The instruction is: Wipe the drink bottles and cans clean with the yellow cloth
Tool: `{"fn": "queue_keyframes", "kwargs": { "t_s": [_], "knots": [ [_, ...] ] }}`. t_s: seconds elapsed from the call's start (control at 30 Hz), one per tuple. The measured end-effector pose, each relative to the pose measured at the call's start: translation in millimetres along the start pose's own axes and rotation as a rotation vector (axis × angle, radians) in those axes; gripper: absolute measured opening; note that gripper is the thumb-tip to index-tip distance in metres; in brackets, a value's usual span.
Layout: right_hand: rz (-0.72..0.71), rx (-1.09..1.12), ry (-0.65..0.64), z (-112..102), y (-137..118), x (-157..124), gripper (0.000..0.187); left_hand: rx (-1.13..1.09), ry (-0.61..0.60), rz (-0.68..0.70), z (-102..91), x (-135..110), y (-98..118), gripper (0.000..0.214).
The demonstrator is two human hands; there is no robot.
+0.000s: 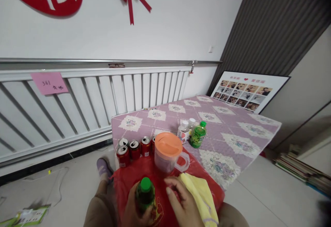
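Observation:
A green-capped bottle (145,194) stands upright in my left hand (134,208), with the fingers wrapped round its sides. My right hand (184,203) is to the right of it, half curled, thumb and forefinger apart, nothing visible between them. Beside the right hand lies a yellow cloth (203,196), partly behind the hand. Both hands are over a red plastic bag (165,182) spread on the table's near edge. Just beyond them is a clear plastic jug (164,161) with an orange lid (168,144) and its handle to the right.
Several opened red drink cans (134,150) are grouped left of the jug. Behind it stand two white-capped bottles (183,132) and another green bottle (198,135). A floral cloth covers the table (219,147). A white radiator (98,103) runs along the wall, and a photo board (243,89) leans at the back right.

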State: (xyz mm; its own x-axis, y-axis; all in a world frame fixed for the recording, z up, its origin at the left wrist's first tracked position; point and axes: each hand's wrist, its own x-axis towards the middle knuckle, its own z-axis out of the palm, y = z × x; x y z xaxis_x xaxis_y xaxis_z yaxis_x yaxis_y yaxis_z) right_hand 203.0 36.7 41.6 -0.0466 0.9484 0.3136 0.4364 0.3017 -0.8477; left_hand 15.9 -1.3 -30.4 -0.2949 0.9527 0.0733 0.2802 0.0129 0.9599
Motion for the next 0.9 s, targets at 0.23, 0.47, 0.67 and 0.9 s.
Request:
{"fn": "queue_keyframes", "kwargs": {
  "t_s": [0.23,0.47,0.67,0.9],
  "knots": [
    [0.226,-0.649,0.091,-34.2,91.8,1.6,0.061,0.042,0.075,-0.019,3.1,25.3,-32.3,0.067],
    [0.597,-0.985,-0.287,-24.8,101.5,-4.8,0.074,0.066,0.098,-0.017,2.6,23.5,-36.2,0.063],
    [0.582,-0.994,-0.319,-25.8,101.3,-3.4,0.066,0.042,0.085,-0.020,1.5,22.5,-35.0,0.065],
    [0.564,-1.005,-0.308,-25.8,100.6,-3.5,0.066,-0.018,0.018,-0.010,6.6,24.0,-34.4,0.076]
  ]
}}
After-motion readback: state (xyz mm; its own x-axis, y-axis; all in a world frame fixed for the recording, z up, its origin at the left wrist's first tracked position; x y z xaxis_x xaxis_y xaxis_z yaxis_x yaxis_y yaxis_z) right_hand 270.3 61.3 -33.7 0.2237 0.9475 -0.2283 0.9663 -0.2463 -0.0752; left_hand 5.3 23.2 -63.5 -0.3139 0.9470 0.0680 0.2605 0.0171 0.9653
